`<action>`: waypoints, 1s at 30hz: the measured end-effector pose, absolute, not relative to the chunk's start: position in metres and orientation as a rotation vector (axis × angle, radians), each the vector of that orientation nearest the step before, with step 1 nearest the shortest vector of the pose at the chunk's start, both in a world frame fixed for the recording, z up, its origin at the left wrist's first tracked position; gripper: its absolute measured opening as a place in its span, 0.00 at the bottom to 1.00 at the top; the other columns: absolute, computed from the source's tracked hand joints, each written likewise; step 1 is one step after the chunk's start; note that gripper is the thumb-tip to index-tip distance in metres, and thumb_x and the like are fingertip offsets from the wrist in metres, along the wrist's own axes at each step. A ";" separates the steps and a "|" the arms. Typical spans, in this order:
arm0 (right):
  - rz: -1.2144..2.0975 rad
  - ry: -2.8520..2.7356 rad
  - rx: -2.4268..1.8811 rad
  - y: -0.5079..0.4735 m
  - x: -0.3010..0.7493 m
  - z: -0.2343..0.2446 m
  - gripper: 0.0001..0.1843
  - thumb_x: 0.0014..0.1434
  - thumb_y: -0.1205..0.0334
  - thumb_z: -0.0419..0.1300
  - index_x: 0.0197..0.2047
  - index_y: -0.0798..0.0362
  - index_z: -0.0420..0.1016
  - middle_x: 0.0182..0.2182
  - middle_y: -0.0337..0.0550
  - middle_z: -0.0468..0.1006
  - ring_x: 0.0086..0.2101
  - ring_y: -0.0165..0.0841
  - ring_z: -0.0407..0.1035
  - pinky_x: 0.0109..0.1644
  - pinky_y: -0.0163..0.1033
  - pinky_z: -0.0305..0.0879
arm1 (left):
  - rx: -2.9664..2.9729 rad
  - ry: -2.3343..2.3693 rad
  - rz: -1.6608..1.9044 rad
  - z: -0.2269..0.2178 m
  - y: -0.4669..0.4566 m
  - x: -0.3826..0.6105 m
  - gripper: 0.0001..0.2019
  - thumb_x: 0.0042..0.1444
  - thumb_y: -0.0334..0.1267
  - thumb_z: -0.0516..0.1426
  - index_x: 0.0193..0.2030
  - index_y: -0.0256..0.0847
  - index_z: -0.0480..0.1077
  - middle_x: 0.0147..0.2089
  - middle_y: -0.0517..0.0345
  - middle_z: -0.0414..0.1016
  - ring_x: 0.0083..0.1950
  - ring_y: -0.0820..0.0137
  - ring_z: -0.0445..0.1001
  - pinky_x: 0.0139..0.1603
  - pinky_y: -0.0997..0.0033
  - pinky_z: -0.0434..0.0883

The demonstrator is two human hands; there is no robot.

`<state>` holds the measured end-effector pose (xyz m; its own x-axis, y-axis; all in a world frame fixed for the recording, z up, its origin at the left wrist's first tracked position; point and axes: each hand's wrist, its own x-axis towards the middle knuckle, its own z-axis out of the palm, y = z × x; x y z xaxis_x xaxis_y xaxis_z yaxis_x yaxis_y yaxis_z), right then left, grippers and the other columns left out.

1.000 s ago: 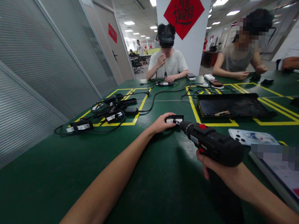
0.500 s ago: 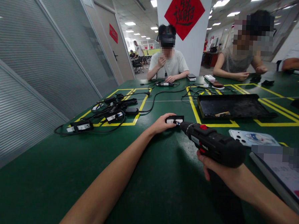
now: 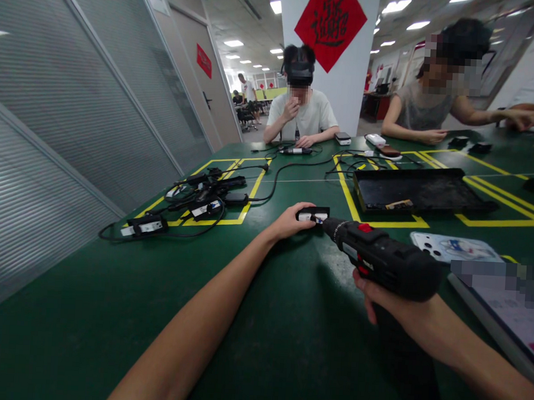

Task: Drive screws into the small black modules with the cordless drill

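My left hand [image 3: 291, 221] is closed around the left end of a small black box with a white face [image 3: 308, 216], low over the green table. My right hand [image 3: 394, 293] grips the handle of a black cordless drill [image 3: 380, 254] with red switches. The drill points left, and the tip of its bit meets the right part of the white face, or stops very near it; I cannot tell which. My palm and fingers hide part of the drill's handle.
To the left lies a pile of black adapters and cables [image 3: 204, 200]. A black tray [image 3: 411, 189] holds a small strip at the back right. A phone [image 3: 456, 248] and a book-like item [image 3: 497, 319] lie at right. Two people sit across the table [image 3: 153, 325].
My hands, the drill and the black box stay almost in place. The person at the back right has stretched an arm out to the right.
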<state>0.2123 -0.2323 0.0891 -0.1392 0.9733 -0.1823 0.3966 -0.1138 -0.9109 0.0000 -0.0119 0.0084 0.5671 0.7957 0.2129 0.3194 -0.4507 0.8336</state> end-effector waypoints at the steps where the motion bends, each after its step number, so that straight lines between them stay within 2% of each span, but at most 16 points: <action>1: 1.241 -1.563 -1.526 -0.233 0.212 0.089 0.10 0.59 0.52 0.54 0.35 0.48 0.69 0.21 0.36 0.73 0.29 0.35 0.69 0.37 0.42 0.62 | 2.024 0.892 0.777 0.008 -0.012 0.000 0.28 0.48 0.40 0.60 0.56 0.37 0.62 0.48 0.52 0.71 0.45 0.67 0.71 0.49 0.66 0.67; 13: 1.250 -1.589 -1.497 -0.231 0.215 0.085 0.11 0.61 0.52 0.53 0.38 0.49 0.69 0.22 0.36 0.72 0.30 0.35 0.69 0.38 0.43 0.62 | 2.030 0.898 0.774 0.008 -0.012 0.000 0.28 0.48 0.41 0.60 0.56 0.38 0.62 0.49 0.51 0.71 0.44 0.67 0.71 0.47 0.66 0.67; 20: 1.217 -1.629 -1.565 -0.234 0.212 0.095 0.12 0.61 0.52 0.51 0.31 0.49 0.68 0.22 0.37 0.72 0.30 0.35 0.68 0.39 0.44 0.62 | 2.023 0.915 0.778 0.010 -0.014 0.001 0.28 0.47 0.40 0.60 0.56 0.38 0.63 0.50 0.51 0.71 0.46 0.66 0.70 0.50 0.66 0.67; 27: 1.228 -1.604 -1.509 -0.233 0.215 0.088 0.12 0.61 0.53 0.52 0.40 0.51 0.70 0.21 0.36 0.72 0.30 0.35 0.69 0.38 0.43 0.63 | 2.034 0.903 0.773 0.011 -0.015 0.001 0.28 0.48 0.40 0.60 0.56 0.37 0.63 0.50 0.51 0.71 0.45 0.67 0.71 0.48 0.67 0.67; 30: 1.214 -1.611 -1.470 -0.232 0.216 0.086 0.10 0.61 0.55 0.52 0.41 0.51 0.69 0.21 0.35 0.72 0.27 0.34 0.68 0.35 0.41 0.62 | 2.038 0.909 0.771 0.010 -0.014 0.001 0.27 0.48 0.40 0.60 0.56 0.37 0.62 0.51 0.51 0.70 0.47 0.66 0.70 0.50 0.66 0.67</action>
